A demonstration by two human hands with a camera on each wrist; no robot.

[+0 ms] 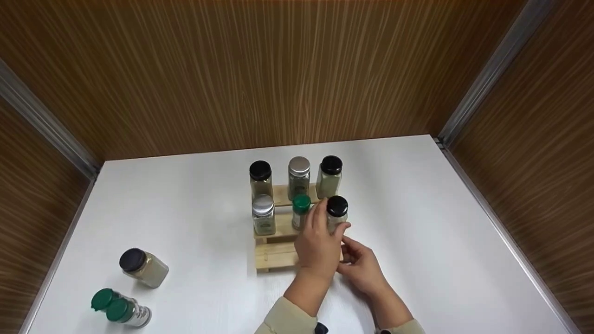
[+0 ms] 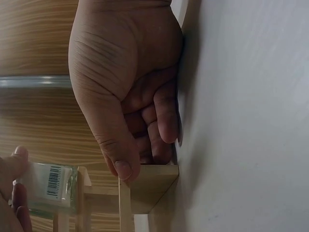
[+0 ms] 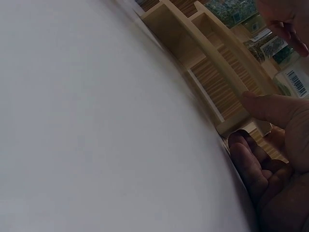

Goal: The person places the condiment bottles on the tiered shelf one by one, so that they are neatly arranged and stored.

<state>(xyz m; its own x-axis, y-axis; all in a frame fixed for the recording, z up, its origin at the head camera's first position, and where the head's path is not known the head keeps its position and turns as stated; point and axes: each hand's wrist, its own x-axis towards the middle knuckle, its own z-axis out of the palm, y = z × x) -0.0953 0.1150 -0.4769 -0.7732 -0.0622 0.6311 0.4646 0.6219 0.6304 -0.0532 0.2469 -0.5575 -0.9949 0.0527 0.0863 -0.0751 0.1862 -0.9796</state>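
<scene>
A three-tier light wooden spice rack (image 1: 278, 253) stands on a white table. My left hand (image 1: 320, 248) holds a glass spice jar with a black cap (image 1: 337, 206) at the right end of the middle tier. In the left wrist view this jar (image 2: 41, 188) shows a barcode label. Below, my right hand (image 1: 364, 269) grips the rack's lower right end, its thumb (image 3: 270, 108) on the front board. On the middle tier also stand a silver-capped jar (image 1: 264, 220) and a green-capped jar (image 1: 300, 211). Jars with black, silver and black caps fill the top tier.
Left on the table lie a black-capped jar (image 1: 151, 271) and two small green-capped jars (image 1: 137, 316), close together. Wood-grain panels (image 1: 297, 69) enclose the table at the back and both sides.
</scene>
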